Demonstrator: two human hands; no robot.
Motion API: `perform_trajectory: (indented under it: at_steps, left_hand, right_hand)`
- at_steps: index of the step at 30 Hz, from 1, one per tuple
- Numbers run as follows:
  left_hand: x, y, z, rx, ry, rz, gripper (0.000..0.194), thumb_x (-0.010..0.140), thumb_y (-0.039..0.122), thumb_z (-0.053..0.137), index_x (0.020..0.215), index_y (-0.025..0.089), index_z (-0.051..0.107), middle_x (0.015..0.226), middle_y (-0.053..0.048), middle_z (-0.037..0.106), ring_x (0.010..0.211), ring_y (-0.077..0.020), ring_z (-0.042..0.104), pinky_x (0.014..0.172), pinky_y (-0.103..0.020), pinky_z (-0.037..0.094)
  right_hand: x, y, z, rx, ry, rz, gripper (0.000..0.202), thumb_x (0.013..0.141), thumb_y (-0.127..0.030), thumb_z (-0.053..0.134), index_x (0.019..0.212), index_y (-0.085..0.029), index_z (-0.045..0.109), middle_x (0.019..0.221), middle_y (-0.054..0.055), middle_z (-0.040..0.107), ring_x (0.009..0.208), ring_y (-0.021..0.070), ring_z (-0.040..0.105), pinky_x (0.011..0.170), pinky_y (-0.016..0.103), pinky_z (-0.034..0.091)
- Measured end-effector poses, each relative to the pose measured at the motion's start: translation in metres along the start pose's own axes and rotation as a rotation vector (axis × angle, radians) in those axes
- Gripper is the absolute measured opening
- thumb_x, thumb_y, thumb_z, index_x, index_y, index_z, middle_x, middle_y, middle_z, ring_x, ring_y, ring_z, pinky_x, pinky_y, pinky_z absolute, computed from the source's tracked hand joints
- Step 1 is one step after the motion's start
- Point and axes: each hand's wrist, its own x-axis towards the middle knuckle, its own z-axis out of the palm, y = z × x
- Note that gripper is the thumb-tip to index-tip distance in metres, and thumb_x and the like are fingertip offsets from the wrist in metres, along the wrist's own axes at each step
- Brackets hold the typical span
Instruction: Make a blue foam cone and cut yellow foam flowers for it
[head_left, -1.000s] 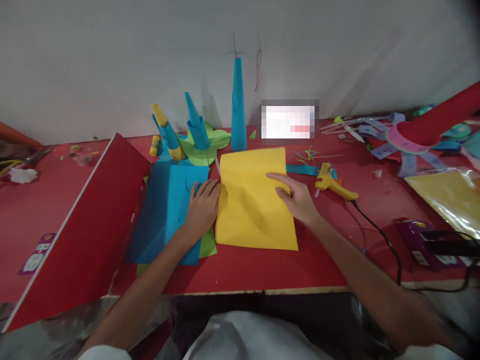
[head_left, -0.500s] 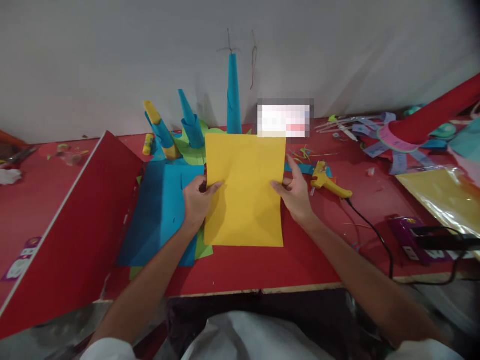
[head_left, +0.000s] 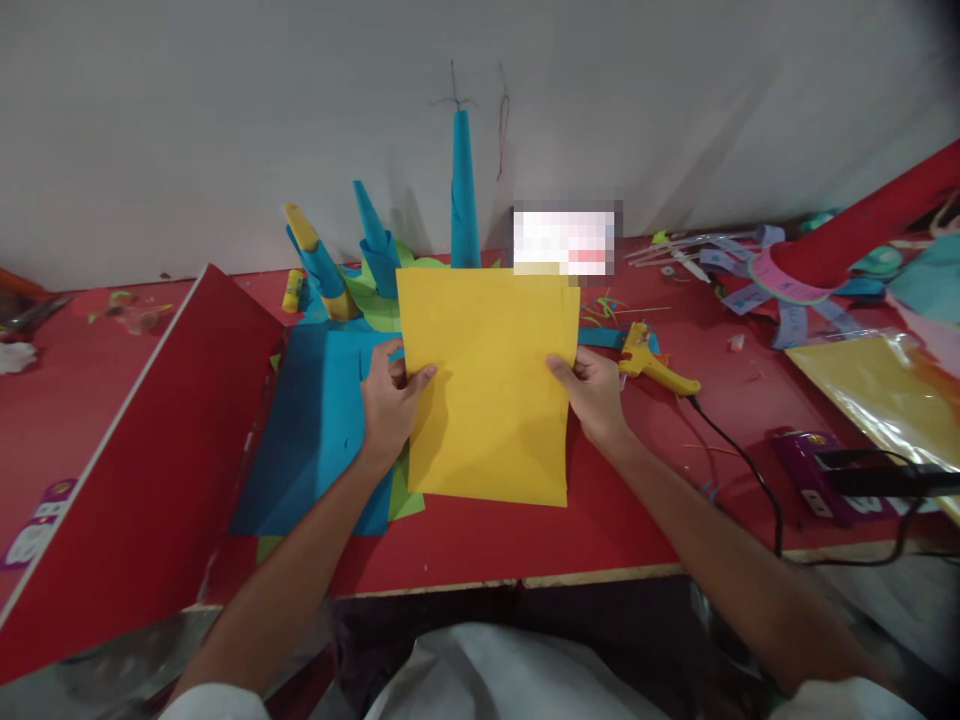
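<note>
A yellow paper sheet (head_left: 487,400) is held up over the red table (head_left: 525,550), between my two hands. My left hand (head_left: 390,400) pinches its left edge, thumb on the front and fingers curled at the edge. My right hand (head_left: 596,395) grips the right edge the same way, with its thumb on the front. Blue sheets (head_left: 300,430) lie to the left, partly under my left forearm, with green paper (head_left: 405,490) showing beside them. Behind the yellow sheet stands a tall blue paper cone (head_left: 464,200).
A yellow glue gun (head_left: 656,370) with a black cord lies right of my right hand. Smaller rolled cones (head_left: 380,255) and a glue stick (head_left: 293,290) stand back left. A red board (head_left: 165,430) leans at left; a purple box (head_left: 814,480) sits right.
The yellow sheet looks slightly wider at its top, and its lower right corner hangs a little lower. The fingers of my right hand have closed in behind the edge.
</note>
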Motion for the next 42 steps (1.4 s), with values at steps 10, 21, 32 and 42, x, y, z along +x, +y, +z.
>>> perform_trajectory:
  at_steps: [10, 21, 32, 42]
  left_hand:
    - [0.000, -0.002, -0.002, -0.111, -0.072, -0.014, 0.061, 0.089, 0.053, 0.083, 0.131, 0.027, 0.046, 0.090, -0.001, 0.080, 0.073, -0.0192, 0.075, 0.059, -0.028, 0.055]
    - [0.007, -0.008, -0.008, 0.127, -0.046, 0.164, 0.039, 0.098, 0.061, 0.068, 0.094, 0.023, 0.059, 0.085, -0.002, 0.066, 0.079, -0.0172, 0.062, 0.064, -0.029, 0.048]
    - [0.009, -0.001, -0.009, -0.137, -0.325, -0.077, 0.051, 0.085, 0.072, 0.077, 0.100, 0.023, 0.076, 0.097, -0.009, 0.080, 0.093, -0.0267, 0.076, 0.086, -0.042, 0.066]
    - [0.000, 0.008, -0.014, 0.048, -0.280, 0.082, 0.072, 0.094, 0.086, 0.052, 0.061, 0.022, 0.059, 0.060, -0.003, 0.059, 0.061, -0.0188, 0.059, 0.060, -0.033, 0.054]
  right_hand:
    - [0.000, -0.006, -0.001, -0.058, 0.003, -0.053, 0.056, 0.088, -0.076, 0.073, 0.075, -0.022, 0.065, 0.072, 0.001, 0.059, 0.067, 0.0178, 0.052, 0.058, 0.031, 0.041]
    - [0.003, 0.000, -0.004, -0.152, 0.040, -0.092, 0.058, 0.089, -0.078, 0.070, 0.074, -0.025, 0.052, 0.066, -0.003, 0.043, 0.062, 0.0152, 0.039, 0.056, 0.030, 0.032]
    - [0.001, -0.007, -0.004, -0.148, 0.002, -0.089, 0.054, 0.093, -0.075, 0.067, 0.078, -0.025, 0.054, 0.069, -0.002, 0.051, 0.064, 0.0157, 0.045, 0.057, 0.030, 0.037]
    - [0.000, -0.005, -0.001, 0.008, -0.003, -0.036, 0.035, 0.090, -0.054, 0.079, 0.108, -0.027, 0.065, 0.093, 0.003, 0.077, 0.079, 0.0239, 0.072, 0.068, 0.035, 0.057]
